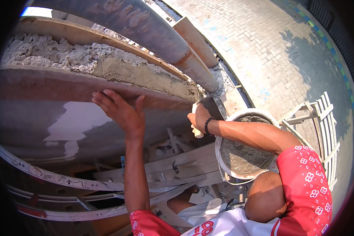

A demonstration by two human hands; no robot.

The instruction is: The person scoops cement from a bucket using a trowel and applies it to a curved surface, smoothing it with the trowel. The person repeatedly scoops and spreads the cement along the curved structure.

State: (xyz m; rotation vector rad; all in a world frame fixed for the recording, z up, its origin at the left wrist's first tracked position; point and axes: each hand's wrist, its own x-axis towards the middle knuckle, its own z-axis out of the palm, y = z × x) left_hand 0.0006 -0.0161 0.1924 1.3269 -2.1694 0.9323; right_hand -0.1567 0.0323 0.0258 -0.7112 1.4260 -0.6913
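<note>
My left hand (120, 110) lies open, its fingers spread against the reddish-brown board (63, 88) along the wall's upper edge. My right hand (201, 118) is closed around the pale wooden handle of a trowel (198, 134); its blade is mostly hidden. This hand is at the right end of a strip of fresh grey mortar (133, 76) laid on top of the wall. Farther left, the wall top is rough, lumpy concrete (43, 53). Beneath my right forearm is a white bucket (221, 157) partly filled with wet mortar (243, 157).
A thick grey pipe (145, 29) slants across behind the wooden plank (86, 36) that edges the wall top. Below are a ladder (82, 183) and planks (206, 159) with a hammer (175, 167). At the right, a slatted wooden frame (327, 128) stands on brick paving (239, 35).
</note>
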